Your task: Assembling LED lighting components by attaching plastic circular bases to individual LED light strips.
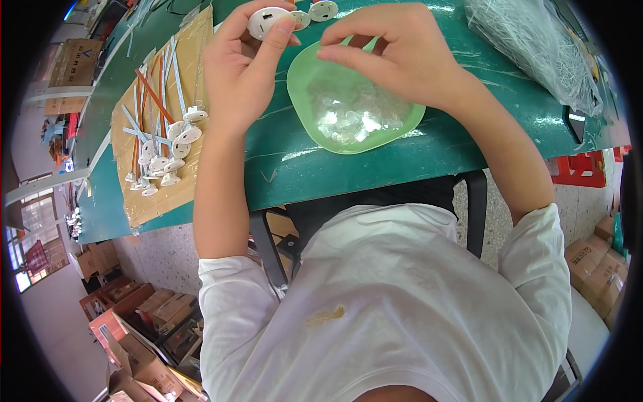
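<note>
My left hand point(241, 63) pinches a round white plastic disc point(266, 20) between thumb and fingers, raised over the green table point(415, 161). My right hand point(395, 50) hovers beside it, fingertips pressed together; whether they hold anything, I cannot tell. Just below the right hand: a light-green plastic dish point(301, 80) of small clear pieces point(348, 114). Left of my left hand, white disc-and-strip assemblies point(164, 151) lie on brown cardboard point(144, 201).
</note>
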A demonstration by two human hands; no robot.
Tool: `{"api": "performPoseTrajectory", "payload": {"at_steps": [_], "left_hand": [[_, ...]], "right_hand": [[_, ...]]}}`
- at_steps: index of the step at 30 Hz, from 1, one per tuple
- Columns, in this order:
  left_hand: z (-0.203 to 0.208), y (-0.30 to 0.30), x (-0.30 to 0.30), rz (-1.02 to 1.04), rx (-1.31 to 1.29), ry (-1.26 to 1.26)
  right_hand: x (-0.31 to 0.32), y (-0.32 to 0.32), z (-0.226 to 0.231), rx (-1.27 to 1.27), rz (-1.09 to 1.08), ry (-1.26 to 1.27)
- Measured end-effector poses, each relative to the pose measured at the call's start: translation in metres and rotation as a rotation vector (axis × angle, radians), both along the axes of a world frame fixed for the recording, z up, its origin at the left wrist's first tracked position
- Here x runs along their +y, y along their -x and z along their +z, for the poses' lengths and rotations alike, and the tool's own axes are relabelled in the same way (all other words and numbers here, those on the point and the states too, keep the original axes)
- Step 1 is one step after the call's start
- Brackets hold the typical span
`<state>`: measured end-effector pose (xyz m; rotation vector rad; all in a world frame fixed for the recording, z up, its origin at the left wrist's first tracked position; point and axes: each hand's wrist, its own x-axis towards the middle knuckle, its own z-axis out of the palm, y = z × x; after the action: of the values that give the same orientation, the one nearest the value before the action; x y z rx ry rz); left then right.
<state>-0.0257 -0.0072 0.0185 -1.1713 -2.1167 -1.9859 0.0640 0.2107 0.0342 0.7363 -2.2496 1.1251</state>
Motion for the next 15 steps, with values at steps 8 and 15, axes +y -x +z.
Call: {"api": "performPoseTrajectory", "payload": {"at_steps": [8, 15], "left_hand": [[0.000, -0.014, 0.009, -0.008, -0.009, -0.003], [-0.007, -0.016, 0.013, -0.028, -0.022, -0.057]], "right_hand": [[-0.010, -0.004, 0.001, -0.218, -0.013, 0.336], [-0.010, -0.006, 0.000, -0.197, -0.037, 0.336]]}}
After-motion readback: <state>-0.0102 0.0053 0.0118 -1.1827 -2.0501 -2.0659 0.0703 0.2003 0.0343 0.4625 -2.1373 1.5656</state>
